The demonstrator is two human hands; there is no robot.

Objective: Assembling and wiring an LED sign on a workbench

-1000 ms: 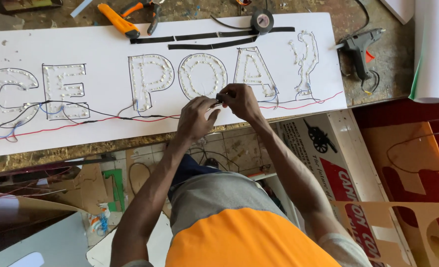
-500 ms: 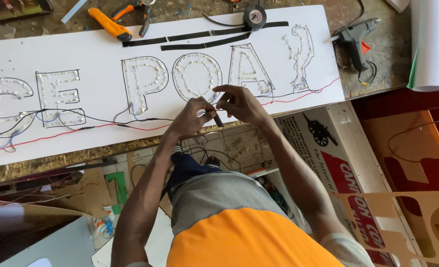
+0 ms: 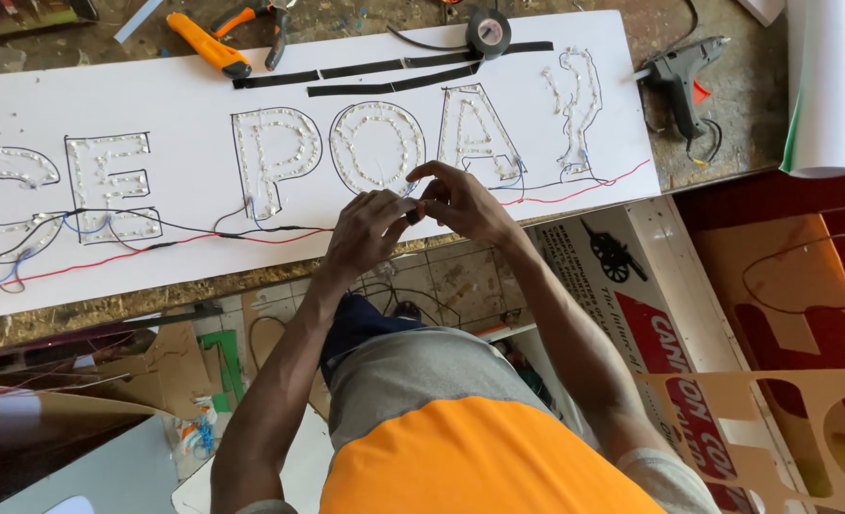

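Observation:
A long white sign board (image 3: 184, 105) lies on the workbench, with outlined letters filled with small clear bulbs. Red and black wires (image 3: 203, 238) run along its near edge. My left hand (image 3: 365, 233) and my right hand (image 3: 460, 202) meet at the board's near edge, below the round letter, fingertips pinched together on a wire joint with a small dark piece (image 3: 411, 215) between them. Both forearms reach up from the bottom of the view over my orange and grey clothing.
Black tape strips (image 3: 394, 74), a roll of black tape (image 3: 488, 32), an orange utility knife (image 3: 208, 44) and pliers (image 3: 275, 29) lie at the board's far edge. A glue gun (image 3: 681, 74) and a white paper roll (image 3: 822, 86) sit right. Cardboard boxes (image 3: 651, 314) stand below.
The view has shifted slightly. My hands stay pinched on the wires at the board's near edge, their fingers working a little closer together.

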